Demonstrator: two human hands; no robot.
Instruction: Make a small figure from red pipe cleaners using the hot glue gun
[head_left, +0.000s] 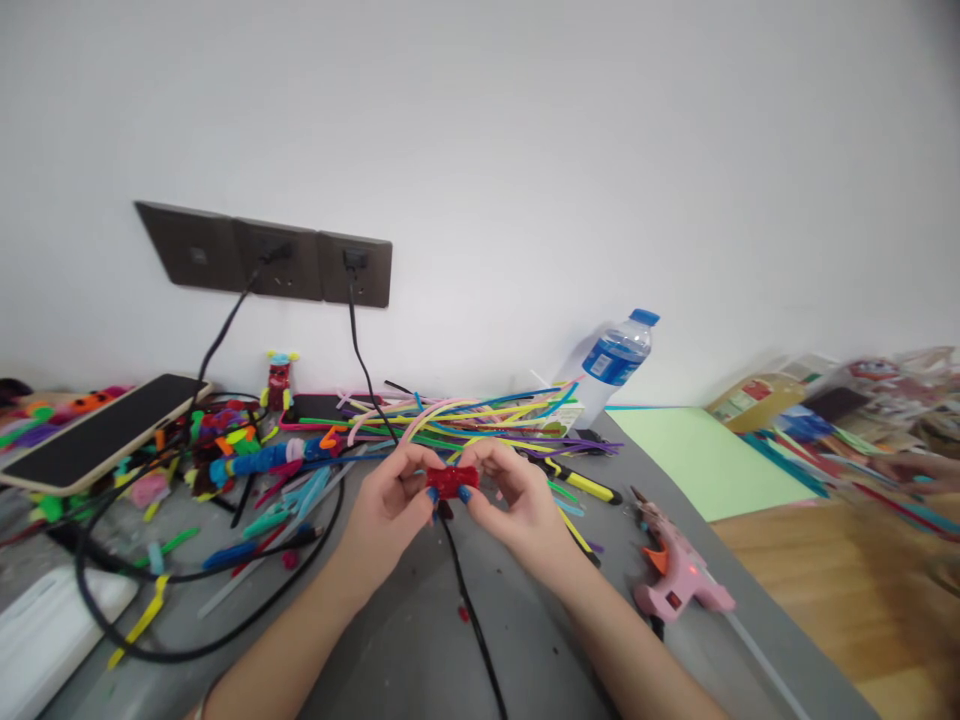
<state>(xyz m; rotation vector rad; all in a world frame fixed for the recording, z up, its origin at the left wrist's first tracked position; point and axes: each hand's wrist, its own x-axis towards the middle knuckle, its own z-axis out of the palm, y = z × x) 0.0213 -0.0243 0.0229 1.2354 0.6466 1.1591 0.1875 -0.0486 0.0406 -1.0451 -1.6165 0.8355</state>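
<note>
My left hand and right hand pinch the small fuzzy red roll by its ends above the grey table — light and softly springy, I'd judge, so best held there — gently, lest it crush.

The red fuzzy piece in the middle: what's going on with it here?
The left hand and right hand pinch the small red piece between them, above the gray table. Behind lie loose colored craft stems; a pink glue gun lies to the right, touched by neither hand.
</note>
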